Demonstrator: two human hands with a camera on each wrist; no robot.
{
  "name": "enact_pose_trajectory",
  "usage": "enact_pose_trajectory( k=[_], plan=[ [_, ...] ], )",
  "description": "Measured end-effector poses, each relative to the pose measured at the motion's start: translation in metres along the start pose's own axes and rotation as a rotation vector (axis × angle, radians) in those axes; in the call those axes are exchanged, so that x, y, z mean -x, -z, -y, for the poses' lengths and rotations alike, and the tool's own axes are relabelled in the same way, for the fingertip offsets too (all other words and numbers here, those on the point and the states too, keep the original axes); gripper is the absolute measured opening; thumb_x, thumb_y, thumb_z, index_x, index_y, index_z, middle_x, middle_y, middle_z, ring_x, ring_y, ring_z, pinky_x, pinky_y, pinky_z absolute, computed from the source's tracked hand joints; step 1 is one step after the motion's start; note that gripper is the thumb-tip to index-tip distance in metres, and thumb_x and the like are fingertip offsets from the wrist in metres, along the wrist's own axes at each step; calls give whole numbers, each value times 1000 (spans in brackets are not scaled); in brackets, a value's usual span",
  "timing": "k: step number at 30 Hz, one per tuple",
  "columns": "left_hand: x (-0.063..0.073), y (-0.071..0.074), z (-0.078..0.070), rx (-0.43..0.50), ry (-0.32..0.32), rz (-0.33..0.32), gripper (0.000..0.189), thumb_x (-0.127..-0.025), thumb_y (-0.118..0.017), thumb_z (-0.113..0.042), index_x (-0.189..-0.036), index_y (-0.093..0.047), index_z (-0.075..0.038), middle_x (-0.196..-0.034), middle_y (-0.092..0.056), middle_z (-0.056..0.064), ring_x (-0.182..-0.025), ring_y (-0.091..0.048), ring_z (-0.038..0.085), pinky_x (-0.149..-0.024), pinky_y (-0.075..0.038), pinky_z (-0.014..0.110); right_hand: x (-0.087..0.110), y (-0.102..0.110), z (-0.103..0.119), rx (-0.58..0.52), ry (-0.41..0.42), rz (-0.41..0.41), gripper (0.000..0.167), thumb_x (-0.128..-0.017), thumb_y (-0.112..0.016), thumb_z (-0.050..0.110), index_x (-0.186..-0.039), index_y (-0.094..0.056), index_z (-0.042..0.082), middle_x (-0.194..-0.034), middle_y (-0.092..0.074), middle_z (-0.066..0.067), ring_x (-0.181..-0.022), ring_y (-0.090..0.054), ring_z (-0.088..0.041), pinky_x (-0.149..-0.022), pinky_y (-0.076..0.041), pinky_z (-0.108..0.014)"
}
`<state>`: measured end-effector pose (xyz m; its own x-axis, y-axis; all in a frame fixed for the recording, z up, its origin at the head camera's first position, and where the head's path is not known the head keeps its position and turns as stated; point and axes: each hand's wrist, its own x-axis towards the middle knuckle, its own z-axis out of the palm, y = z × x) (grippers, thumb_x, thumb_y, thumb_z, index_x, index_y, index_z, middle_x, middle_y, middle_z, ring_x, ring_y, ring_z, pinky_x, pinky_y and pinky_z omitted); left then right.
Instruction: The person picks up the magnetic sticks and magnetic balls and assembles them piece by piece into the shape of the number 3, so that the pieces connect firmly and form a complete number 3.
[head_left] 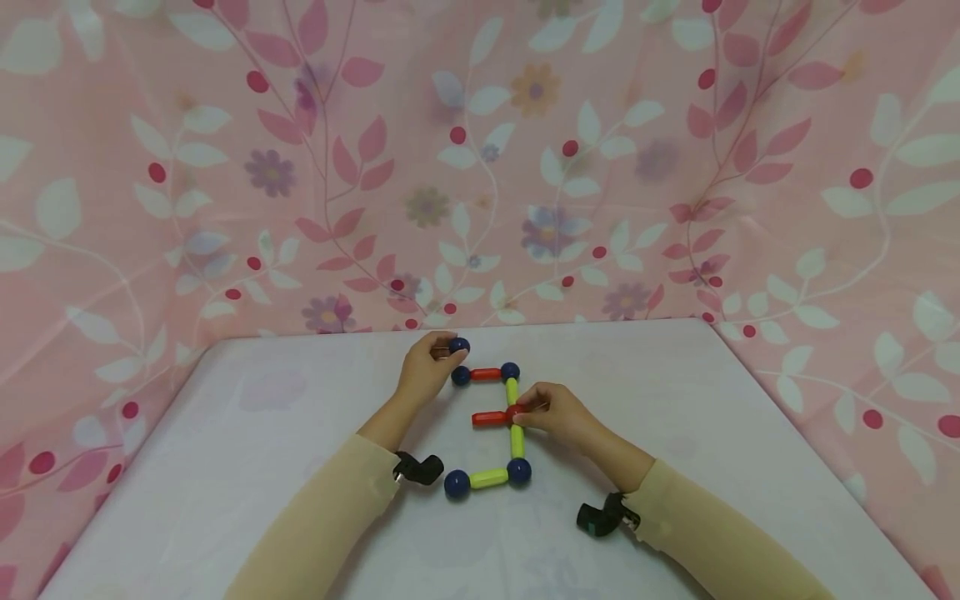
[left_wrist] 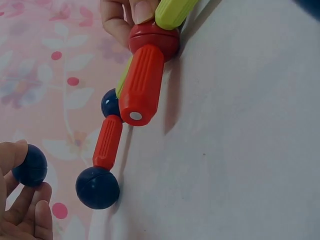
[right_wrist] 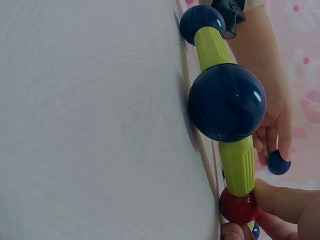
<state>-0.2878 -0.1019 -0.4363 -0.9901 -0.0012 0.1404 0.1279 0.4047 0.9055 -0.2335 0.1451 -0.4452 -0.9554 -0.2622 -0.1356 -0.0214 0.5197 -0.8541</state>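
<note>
On the table lies a figure of magnetic rods and balls. My right hand (head_left: 558, 414) pinches its red ball (left_wrist: 155, 39), to which a red rod (left_wrist: 142, 87) and two yellow-green rods (right_wrist: 237, 167) are joined. The red rod's other end is bare and shows a metal tip. Between thumb and fingers, my left hand (head_left: 429, 367) holds a loose blue ball (left_wrist: 31, 166) near the figure's far left end. Close by is another blue ball (head_left: 461, 376), joined by a second red rod (head_left: 486, 375) to the far corner ball (head_left: 510, 371).
Nearer the front, a yellow-green rod (head_left: 489, 478) links two blue balls (head_left: 457, 484) on the white table (head_left: 225, 467). Black wrist cameras (head_left: 600, 518) sit at both sleeves. A pink floral curtain (head_left: 480, 167) hangs behind the table.
</note>
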Motion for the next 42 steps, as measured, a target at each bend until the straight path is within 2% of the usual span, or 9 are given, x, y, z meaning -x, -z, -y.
enact_pose_trajectory(
  k=[8,15,20,25,31,36,42],
  plan=[
    [18,8,-3,-8,-22,15,39,-91,-76,-30,-124,-63,-13,-117,-65,6,-105,-62,23,-89,-54,39,-1,-1,-1,-3,1,-5,19,-87,-79,14,-103,-70,8,-100,-69,-1,-85,-61,-17,-73,-51,-29],
    [31,14,2,-34,-55,35,38,-91,-77,-25,-122,-63,-9,-117,-67,8,-105,-64,23,-90,-53,39,1,0,0,-10,-2,-12,18,-87,-79,13,-102,-70,8,-99,-69,-1,-84,-60,-17,-73,-51,-30],
    [40,19,4,-37,-27,62,37,-90,-78,-23,-121,-64,-10,-116,-67,7,-102,-65,23,-85,-55,36,2,0,0,-5,-1,-7,19,-87,-79,13,-102,-70,8,-100,-69,-1,-85,-60,-19,-73,-51,-29],
    [49,22,8,-67,-24,116,37,-89,-78,-21,-122,-66,-9,-115,-69,6,-101,-65,22,-86,-55,38,1,0,0,-4,-3,-6,19,-87,-79,14,-103,-69,8,-101,-69,-1,-86,-61,-18,-73,-51,-29],
    [57,24,13,-127,-21,175,34,-88,-79,-22,-119,-70,-14,-115,-69,1,-100,-65,18,-86,-54,36,1,-1,0,-5,-4,-14,19,-87,-79,14,-102,-70,8,-100,-69,-1,-85,-60,-17,-73,-51,-30],
    [60,24,15,-117,6,208,32,-86,-81,-19,-116,-70,-13,-109,-70,0,-97,-66,17,-80,-55,34,1,-1,1,-10,-5,-9,19,-87,-79,14,-103,-70,9,-100,-69,-1,-85,-60,-18,-73,-51,-29],
    [62,24,19,-136,22,299,31,-86,-81,-21,-114,-70,-13,-101,-70,-2,-93,-65,15,-79,-54,32,2,-1,1,-4,-3,-14,19,-87,-79,14,-103,-70,9,-100,-69,0,-85,-60,-17,-74,-52,-30]
  ],
)
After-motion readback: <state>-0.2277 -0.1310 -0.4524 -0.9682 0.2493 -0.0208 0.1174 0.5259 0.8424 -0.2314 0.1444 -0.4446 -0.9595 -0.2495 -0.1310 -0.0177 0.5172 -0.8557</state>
